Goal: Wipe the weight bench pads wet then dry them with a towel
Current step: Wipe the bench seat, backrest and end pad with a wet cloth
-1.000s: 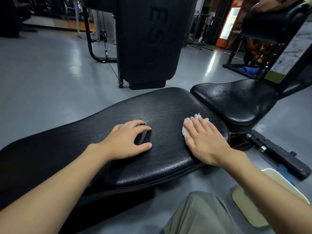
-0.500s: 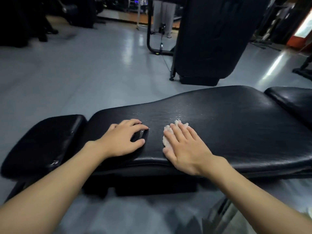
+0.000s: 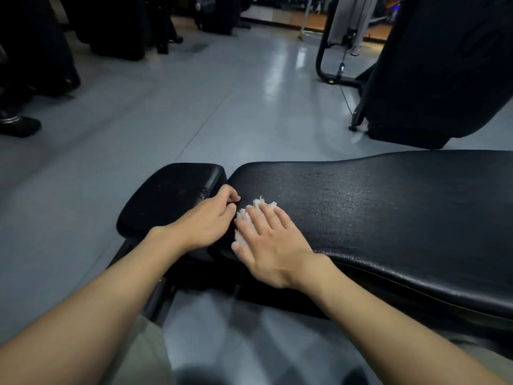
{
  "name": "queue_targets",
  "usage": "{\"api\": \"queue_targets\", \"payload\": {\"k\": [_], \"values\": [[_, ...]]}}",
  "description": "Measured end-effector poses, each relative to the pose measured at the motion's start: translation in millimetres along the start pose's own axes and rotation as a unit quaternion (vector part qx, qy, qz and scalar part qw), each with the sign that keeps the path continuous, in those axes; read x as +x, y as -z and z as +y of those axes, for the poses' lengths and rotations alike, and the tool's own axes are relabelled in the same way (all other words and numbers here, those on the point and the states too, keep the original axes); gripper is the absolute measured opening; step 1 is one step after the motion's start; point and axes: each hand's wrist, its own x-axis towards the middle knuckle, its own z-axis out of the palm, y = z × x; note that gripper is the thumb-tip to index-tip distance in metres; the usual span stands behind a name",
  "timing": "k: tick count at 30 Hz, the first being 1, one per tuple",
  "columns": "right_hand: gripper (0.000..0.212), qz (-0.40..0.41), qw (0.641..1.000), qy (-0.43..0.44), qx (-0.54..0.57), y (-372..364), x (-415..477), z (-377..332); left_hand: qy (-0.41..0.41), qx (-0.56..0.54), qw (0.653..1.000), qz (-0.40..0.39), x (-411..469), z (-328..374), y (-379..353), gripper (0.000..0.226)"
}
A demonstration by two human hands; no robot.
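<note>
Under the flat right hand [image 3: 270, 243], a white wipe [image 3: 242, 218] on the bench pad [image 3: 361, 207].

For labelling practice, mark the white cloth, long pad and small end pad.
white cloth [image 3: 258, 203]: head view, frayed far edge.
long pad [image 3: 374, 207]: head view, top surface.
small end pad [image 3: 172, 195]: head view, top surface.

Black grained, leather-like bench pad [image 3: 374, 207]; white fluffy cloth [image 3: 244, 218]; glossy smooth grey floor [image 3: 194, 107]

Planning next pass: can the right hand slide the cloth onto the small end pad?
Probably not straight across: left hand lies on the gap beside the cloth, between it and the small pad.
</note>
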Motion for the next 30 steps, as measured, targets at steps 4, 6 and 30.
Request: {"api": "queue_targets", "payload": {"k": [4,6,30], "values": [[0.080,0.034,0.998,0.038,-0.026,-7.2,3.8,-11.6,-0.001,-0.021,1.000,0.014,-2.0,13.3,0.0,0.024],[0.067,0.070,0.995,0.061,-0.041,-10.5,-7.5,-1.5,-0.021,-0.007,1.000,0.012,-2.8,23.3,-3.8,0.032],[0.056,0.116,0.974,-0.163,-0.104,12.7,-228.5,158.4,-0.263,0.136,0.949,-0.105,66.3,247.6,-124.8,0.034]]}}
